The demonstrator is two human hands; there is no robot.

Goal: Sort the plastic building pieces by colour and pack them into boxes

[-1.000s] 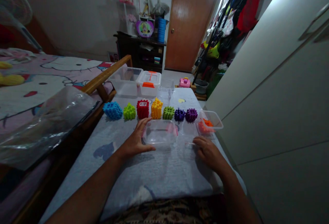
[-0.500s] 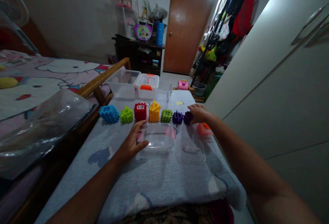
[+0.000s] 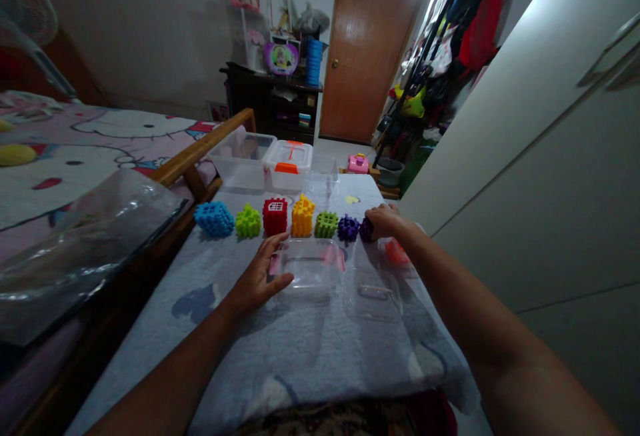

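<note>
The purple block (image 3: 366, 230) is showing just right of the indigo block (image 3: 349, 228), beneath the right hand (image 3: 384, 221), whose grip I cannot tell, while the left hand (image 3: 260, 274), thumb and fingers spread, is framing the pink-clipped box (image 3: 311, 267) at its left end.

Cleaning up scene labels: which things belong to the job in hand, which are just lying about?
Likely in the job:
left hand, at the pink-clipped clear container
right hand, on the rightmost purple block
blue block, lime block, red block, yellow block, green block, indigo block
clear lid

Likely just lying about:
plastic bag
fan
pink case
blue cylinder
</note>
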